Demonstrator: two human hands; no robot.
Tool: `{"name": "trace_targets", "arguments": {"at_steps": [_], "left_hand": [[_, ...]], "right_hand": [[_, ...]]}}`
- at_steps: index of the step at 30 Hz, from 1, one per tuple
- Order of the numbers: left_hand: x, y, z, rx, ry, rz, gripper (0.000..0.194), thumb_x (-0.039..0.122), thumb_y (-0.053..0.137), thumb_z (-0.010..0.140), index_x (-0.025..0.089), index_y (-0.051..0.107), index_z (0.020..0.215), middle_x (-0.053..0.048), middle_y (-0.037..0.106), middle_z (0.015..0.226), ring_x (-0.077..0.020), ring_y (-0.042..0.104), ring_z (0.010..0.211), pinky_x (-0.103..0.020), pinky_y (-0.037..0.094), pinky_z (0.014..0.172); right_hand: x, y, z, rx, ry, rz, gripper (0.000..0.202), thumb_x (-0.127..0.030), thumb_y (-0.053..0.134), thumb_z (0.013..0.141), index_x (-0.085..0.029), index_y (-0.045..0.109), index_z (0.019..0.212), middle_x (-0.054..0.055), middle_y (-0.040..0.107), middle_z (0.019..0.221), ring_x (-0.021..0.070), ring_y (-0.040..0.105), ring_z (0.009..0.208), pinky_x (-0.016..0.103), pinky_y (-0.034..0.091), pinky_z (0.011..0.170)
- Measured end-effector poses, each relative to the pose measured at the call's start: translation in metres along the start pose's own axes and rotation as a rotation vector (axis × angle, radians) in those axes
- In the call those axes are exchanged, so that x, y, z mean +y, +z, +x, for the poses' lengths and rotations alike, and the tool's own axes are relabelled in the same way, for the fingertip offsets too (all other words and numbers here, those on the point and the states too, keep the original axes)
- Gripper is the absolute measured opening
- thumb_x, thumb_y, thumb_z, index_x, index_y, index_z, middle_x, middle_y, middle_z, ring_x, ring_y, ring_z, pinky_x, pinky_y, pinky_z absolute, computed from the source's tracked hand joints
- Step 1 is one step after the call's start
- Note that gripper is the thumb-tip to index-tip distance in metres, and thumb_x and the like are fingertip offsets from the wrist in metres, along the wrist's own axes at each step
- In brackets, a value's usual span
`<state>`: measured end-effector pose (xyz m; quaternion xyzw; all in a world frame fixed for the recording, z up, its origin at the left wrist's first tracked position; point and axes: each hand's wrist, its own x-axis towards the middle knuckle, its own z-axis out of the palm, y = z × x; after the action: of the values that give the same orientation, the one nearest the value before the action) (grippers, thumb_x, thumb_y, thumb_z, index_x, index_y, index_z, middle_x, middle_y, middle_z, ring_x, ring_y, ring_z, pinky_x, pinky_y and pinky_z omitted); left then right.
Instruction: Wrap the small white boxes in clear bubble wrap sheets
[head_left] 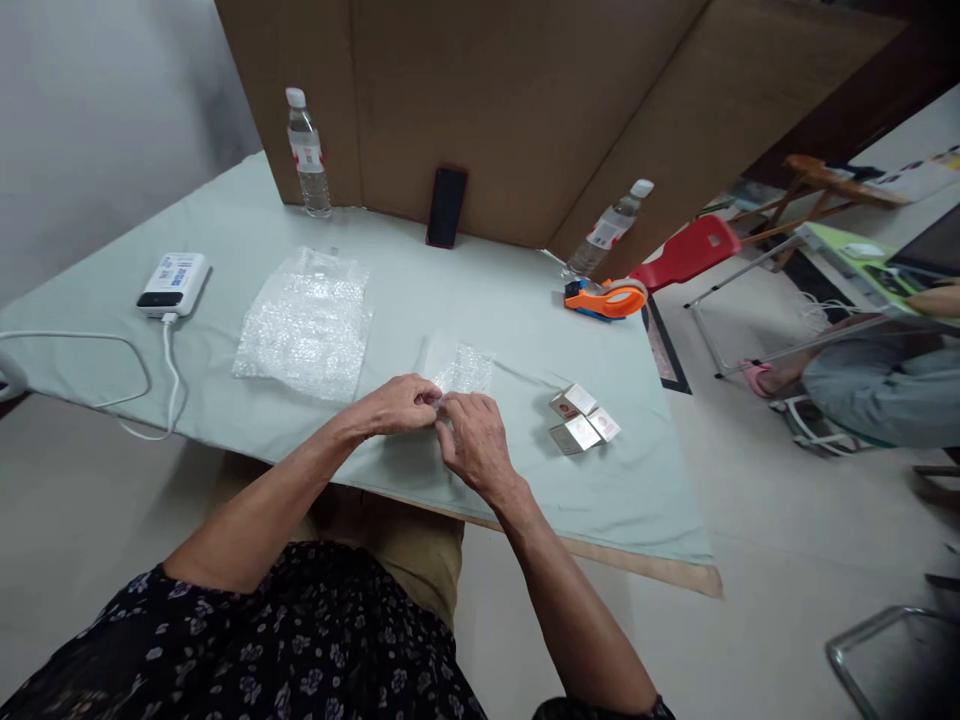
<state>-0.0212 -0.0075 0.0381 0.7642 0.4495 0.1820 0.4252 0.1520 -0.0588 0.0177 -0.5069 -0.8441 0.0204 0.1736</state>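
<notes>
A small piece of bubble wrap (471,368) lies in front of me at the table's middle. My left hand (401,405) is closed in a pinch at its near edge. Beside it, fingertips almost meeting the left ones, my right hand (476,440) has its fingers curled and pressed on the same edge. What exactly lies between the fingertips is partly hidden. A stack of larger bubble wrap sheets (307,325) rests to the left. Off to the right, several small boxes (577,432) sit bunched together.
An orange tape dispenser (606,299) stands at the right edge near a tilted water bottle (609,230). Another bottle (308,160) and a phone (447,207) lean by the cardboard screen (480,100). A white power bank (174,284) with its cable lies left. A person sits at far right.
</notes>
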Motion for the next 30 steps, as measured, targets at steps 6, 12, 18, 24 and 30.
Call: {"name": "trace_targets", "arguments": {"at_steps": [6, 12, 18, 24, 30], "left_hand": [[0.003, 0.018, -0.005, 0.147, 0.148, 0.439, 0.029, 0.014, 0.043, 0.088, 0.016, 0.072, 0.089, -0.013, 0.063, 0.100, -0.0250, 0.056, 0.096, -0.040, 0.048, 0.088], [0.001, 0.028, -0.003, 0.181, 0.231, 0.585, 0.016, 0.015, 0.051, 0.088, 0.016, 0.066, 0.093, -0.012, 0.062, 0.103, -0.0256, 0.053, 0.101, -0.039, 0.047, 0.091], [-0.002, 0.028, -0.002, 0.173, 0.220, 0.566, 0.010, 0.015, 0.054, 0.085, 0.016, 0.064, 0.088, -0.012, 0.062, 0.105, -0.0265, 0.052, 0.102, -0.038, 0.047, 0.090], [-0.003, 0.020, 0.006, 0.091, 0.217, 0.545, 0.012, 0.019, 0.056, 0.083, 0.016, 0.065, 0.089, -0.010, 0.064, 0.099, -0.0263, 0.052, 0.098, -0.036, 0.047, 0.084], [0.003, 0.017, 0.009, 0.042, 0.195, 0.587, 0.014, 0.019, 0.056, 0.083, 0.015, 0.069, 0.087, -0.011, 0.066, 0.096, -0.0277, 0.053, 0.099, -0.037, 0.046, 0.081]], "right_hand": [[0.005, -0.002, -0.014, 0.113, 0.048, 0.165, 0.023, -0.014, 0.050, 0.088, -0.023, 0.065, 0.102, 0.007, 0.069, 0.120, 0.0241, 0.058, 0.116, 0.043, 0.034, 0.104], [0.038, -0.002, -0.044, 0.277, 0.613, 0.359, 0.041, -0.045, 0.058, 0.086, -0.017, 0.063, 0.115, 0.015, 0.069, 0.112, 0.0247, 0.065, 0.082, 0.042, 0.049, 0.079], [0.051, 0.017, -0.039, 0.105, 0.845, 0.653, 0.061, -0.058, 0.068, 0.072, -0.015, 0.063, 0.115, 0.005, 0.069, 0.078, 0.0216, 0.062, 0.067, 0.035, 0.048, 0.064], [0.044, 0.031, -0.020, 0.169, 0.865, 0.897, 0.050, -0.054, 0.071, 0.066, -0.014, 0.066, 0.094, -0.002, 0.060, 0.063, 0.0144, 0.051, 0.057, 0.026, 0.039, 0.054], [0.035, 0.028, -0.011, 0.268, 0.853, 0.917, 0.033, -0.047, 0.068, 0.066, -0.020, 0.051, 0.059, -0.006, 0.043, 0.053, 0.0094, 0.037, 0.052, 0.024, 0.030, 0.048]]}}
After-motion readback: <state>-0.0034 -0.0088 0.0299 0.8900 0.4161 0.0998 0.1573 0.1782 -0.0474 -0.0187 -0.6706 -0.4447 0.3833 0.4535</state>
